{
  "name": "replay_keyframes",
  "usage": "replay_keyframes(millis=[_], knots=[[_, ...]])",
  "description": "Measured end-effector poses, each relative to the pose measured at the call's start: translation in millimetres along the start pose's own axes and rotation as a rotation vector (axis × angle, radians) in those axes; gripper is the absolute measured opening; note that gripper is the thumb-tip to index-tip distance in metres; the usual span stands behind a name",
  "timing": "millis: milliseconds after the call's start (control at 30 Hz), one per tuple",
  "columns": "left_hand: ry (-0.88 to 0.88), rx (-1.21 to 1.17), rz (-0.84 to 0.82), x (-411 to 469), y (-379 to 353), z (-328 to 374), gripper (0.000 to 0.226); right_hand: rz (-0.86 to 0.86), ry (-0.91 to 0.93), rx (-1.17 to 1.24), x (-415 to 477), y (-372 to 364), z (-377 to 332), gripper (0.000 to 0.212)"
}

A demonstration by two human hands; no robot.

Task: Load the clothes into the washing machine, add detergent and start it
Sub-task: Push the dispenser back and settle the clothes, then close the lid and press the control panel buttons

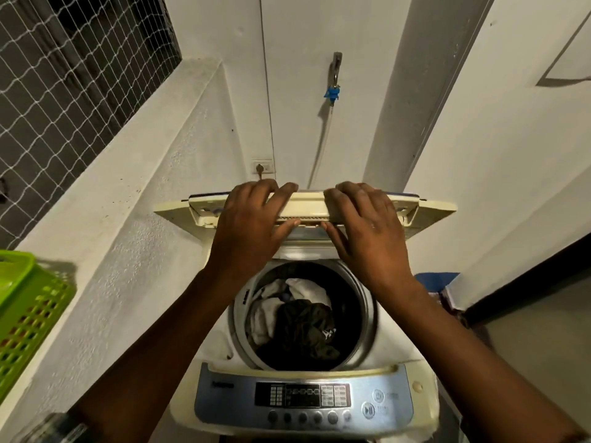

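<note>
- While both hands grip the folded lid (303, 204) of the top-loading washing machine (406, 366), the step in hand looks like lid handling: the left hand (252, 231) and right hand (367, 231) sit side by side on its front edge, fingers curled over the top and thumbs tucked beneath, each clamped on the lid and close together without touching.
- The clothes (294, 318), a mix of white and dark pieces, already lie in the steel drum (367, 311), so loading appears done.
- Whether detergent has gone in I cannot tell; no powder or liquid shows on the fabric at this sharpness.
- If it has, the next move calls for easing the lid down flat over the drum, keeping the fingers clear of the hinge fold, then reaching for the control panel (303, 399) with its row of round buttons.
- The machine stands in a narrow corner of white walls, with no desk in sight.
- A tap with a blue fitting (334, 91) and a hose hang on the back wall above a wall socket (263, 167).
- A netted window (73, 65) fills the upper left, and a green plastic basket (28, 318) sits at the left edge.
</note>
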State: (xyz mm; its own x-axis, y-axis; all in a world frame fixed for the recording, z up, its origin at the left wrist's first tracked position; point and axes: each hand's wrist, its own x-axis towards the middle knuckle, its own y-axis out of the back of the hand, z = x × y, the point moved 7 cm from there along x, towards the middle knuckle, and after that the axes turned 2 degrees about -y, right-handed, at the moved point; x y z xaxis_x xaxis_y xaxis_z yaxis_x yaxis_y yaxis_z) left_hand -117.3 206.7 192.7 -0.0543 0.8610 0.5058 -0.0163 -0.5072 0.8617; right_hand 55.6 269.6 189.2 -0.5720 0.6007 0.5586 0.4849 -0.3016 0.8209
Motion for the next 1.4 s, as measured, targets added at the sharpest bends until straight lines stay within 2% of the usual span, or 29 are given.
replay_keyframes(millis=[233,467,533,667,800,867,933,1133,1400], knots=[[-0.127,0.017,-0.06,-73.8,-9.6,28.6,0.055,-0.131,0.053,0.041,-69.3,-6.7,-12.3,0.05],[-0.179,-0.008,-0.217,-138.4,-42.3,50.7,0.055,-0.329,0.157,0.076,-130.8,-32.7,-24.6,0.057],[-0.162,-0.029,-0.257,-151.6,-51.8,55.4,0.05,-0.362,0.153,0.107,-143.7,-41.0,-27.3,0.048],[-0.081,-0.149,-0.406,-175.2,-77.2,59.8,0.025,-0.484,0.114,0.19,-167.6,-61.2,-29.7,0.031],[-0.01,-0.272,-0.517,-203.4,-103.2,62.6,0.035,-0.646,0.082,0.227,-195.6,-85.9,-33.2,0.016],[0.024,-0.297,-0.536,-213.3,-111.6,63.1,0.047,-0.693,0.066,0.233,-206.5,-96.5,-32.0,0.022],[0.055,-0.32,-0.546,-219.9,-117.5,64.0,0.05,-0.705,0.063,0.232,-213.4,-104.5,-31.6,0.026],[0.129,-0.371,-0.588,-233.8,-136.8,62.8,0.025,-0.7,0.092,0.252,-227.1,-122.1,-29.1,0.024],[0.186,-0.262,-0.608,-241.7,-148.8,68.6,0.026,-0.736,0.126,0.28,-233.9,-133.5,-23.0,0.027]])
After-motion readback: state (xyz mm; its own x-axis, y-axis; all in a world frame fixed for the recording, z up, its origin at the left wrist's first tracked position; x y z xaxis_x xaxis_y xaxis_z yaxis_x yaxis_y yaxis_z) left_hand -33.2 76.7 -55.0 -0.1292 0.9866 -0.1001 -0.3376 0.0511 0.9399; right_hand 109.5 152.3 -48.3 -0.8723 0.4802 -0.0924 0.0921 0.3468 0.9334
